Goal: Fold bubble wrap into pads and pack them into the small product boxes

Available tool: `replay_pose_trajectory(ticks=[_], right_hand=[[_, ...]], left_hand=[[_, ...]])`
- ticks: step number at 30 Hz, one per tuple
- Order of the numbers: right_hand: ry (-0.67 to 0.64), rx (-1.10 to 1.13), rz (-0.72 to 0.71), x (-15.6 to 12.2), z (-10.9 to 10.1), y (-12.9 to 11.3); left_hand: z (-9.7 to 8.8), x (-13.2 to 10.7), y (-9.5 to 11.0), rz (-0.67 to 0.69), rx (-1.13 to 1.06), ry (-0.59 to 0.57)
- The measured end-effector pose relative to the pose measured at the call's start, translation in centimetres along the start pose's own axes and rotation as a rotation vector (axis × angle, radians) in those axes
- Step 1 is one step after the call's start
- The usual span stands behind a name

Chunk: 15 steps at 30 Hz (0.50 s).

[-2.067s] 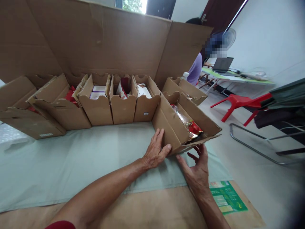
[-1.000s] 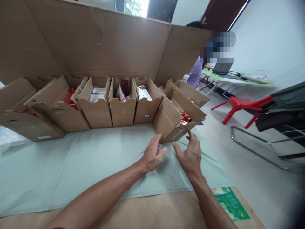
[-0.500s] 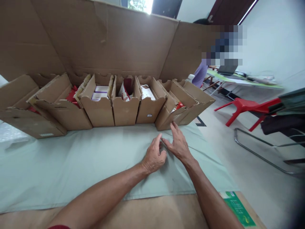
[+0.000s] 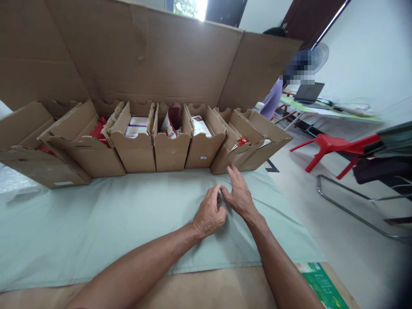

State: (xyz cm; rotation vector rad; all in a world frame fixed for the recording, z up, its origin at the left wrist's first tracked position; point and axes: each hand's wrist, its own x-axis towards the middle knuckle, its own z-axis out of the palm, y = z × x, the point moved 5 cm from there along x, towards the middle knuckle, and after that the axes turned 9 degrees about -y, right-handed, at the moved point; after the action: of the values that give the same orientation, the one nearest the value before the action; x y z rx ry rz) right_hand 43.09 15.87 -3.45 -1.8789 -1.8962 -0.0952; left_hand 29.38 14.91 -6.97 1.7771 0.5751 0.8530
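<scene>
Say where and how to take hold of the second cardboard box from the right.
Perhaps take the second box by its upper front edge, from in front and above: its top is open, that edge faces the camera, and the left neighbour box and right neighbour box stand close on both sides.

- Your boxes [image 4: 172, 152]: matt brown cardboard, rough along the cut edges.
- Cloth [image 4: 144, 210] before you: matt, softly creased fabric.
- Red seat [image 4: 322, 143] to your right: smooth plastic.
- Tube frame [image 4: 319, 184]: shiny metal.
</scene>
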Motion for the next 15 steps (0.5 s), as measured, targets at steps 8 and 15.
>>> replay_pose_trajectory(ticks=[8, 15], right_hand=[[-0.052, 0.002, -0.027, 0.6, -0.6, -0.4], [0.090, 0.025, -0.042, 1.9, -3.9, -2.8]], left_hand=[[0.0, 0.0, -0.1, -0.045, 0.008, 0.011], [0.1, 0.0, -0.4, -0.052, 0.001, 0.005]])
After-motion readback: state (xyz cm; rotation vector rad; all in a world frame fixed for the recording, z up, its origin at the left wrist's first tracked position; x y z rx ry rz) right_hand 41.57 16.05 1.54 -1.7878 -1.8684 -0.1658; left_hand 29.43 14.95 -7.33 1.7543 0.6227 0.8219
